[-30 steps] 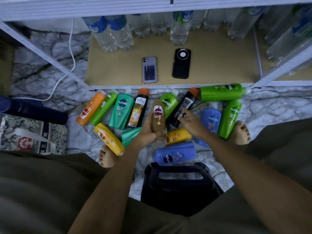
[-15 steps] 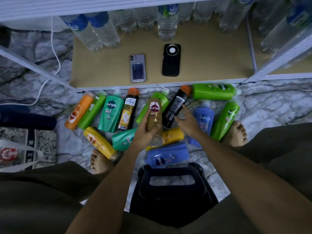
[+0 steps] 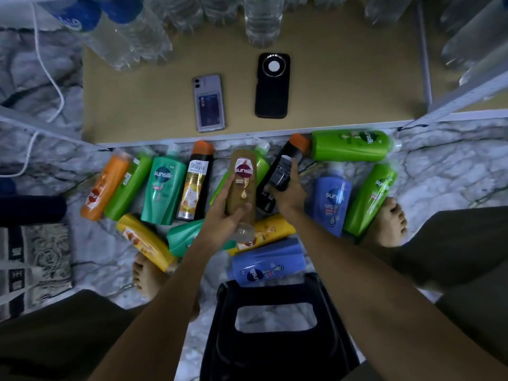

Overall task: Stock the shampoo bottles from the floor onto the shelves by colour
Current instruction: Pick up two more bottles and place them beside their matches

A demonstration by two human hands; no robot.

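Several shampoo bottles lie on the marble floor below the lowest shelf (image 3: 330,86). My left hand (image 3: 224,215) grips a brown Sunsilk bottle (image 3: 243,182), lifted above the others with its cap toward me. My right hand (image 3: 288,191) is wrapped round a black bottle with an orange cap (image 3: 283,169) that lies slanted on the floor. Around them lie an orange bottle (image 3: 105,185), green bottles (image 3: 351,145), teal bottles (image 3: 163,188), yellow bottles (image 3: 145,242) and blue bottles (image 3: 331,202).
Two phones (image 3: 209,104) (image 3: 272,85) lie on the brown shelf board, with clear water bottles (image 3: 264,17) standing behind them. A black stool (image 3: 277,334) stands between my knees. My bare feet (image 3: 390,221) touch the bottles. A white cable (image 3: 49,78) hangs at the left.
My right hand slid forward from the floor beside the black bottle and now holds it. The brown bottle stays in my left hand. The camera dipped closer to the floor.
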